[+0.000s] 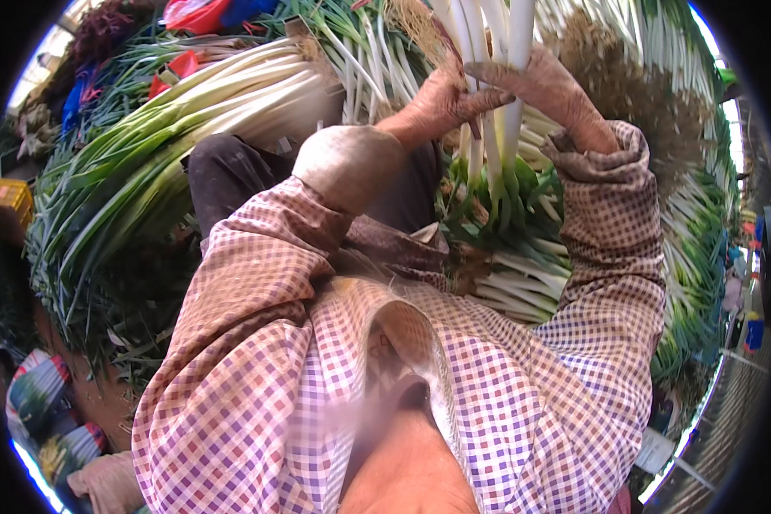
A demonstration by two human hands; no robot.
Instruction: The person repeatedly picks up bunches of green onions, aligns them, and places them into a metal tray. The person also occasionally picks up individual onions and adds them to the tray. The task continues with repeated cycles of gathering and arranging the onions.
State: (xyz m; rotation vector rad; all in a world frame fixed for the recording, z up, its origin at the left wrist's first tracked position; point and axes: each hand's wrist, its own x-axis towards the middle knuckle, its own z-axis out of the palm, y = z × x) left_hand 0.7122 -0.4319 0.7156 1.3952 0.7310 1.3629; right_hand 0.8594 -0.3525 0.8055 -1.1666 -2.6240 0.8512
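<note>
A small bundle of long white-stemmed green onions stands before me, roots toward the top of the view and green ends down. My left hand is at its left side, closed around a thin dark red strip, its thumb reaching across the stems. My right hand grips the bundle from the right, fingers crossing the front of the white stems close to my left thumb. Part of the strip is hidden by my left hand. Loose hairy roots hang just above that hand.
A large heap of green onions lies to the left, over my knee. More onions lie below the bundle, and rows with earthy roots line the right. A yellow crate and wrapped bundles are at far left.
</note>
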